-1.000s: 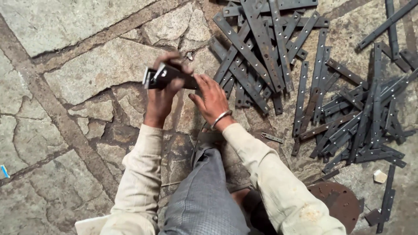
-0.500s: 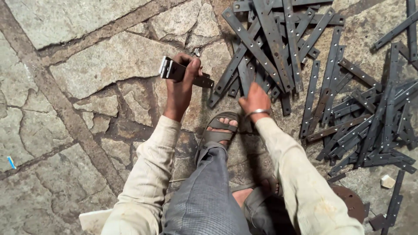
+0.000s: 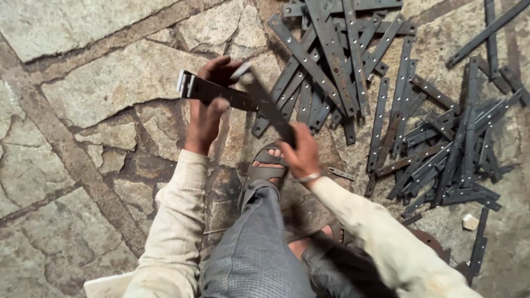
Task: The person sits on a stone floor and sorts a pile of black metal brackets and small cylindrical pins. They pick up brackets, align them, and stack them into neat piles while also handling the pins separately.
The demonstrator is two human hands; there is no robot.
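Hands grip metal: left hand point(image 3: 207, 110) holds strip stack point(image 3: 215, 92), right hand point(image 3: 298, 152) single strip point(image 3: 268, 105)

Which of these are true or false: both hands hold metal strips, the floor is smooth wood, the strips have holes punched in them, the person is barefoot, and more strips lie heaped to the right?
1. Both hands hold metal strips. True: the left hand grips a stack of strips, and the right hand holds a single strip.
2. The floor is smooth wood. False: the floor is irregular stone paving.
3. The strips have punched holes. True.
4. The person is barefoot. False: a sandal is on the foot.
5. More strips lie heaped to the right. True: the piles cover the stone there.
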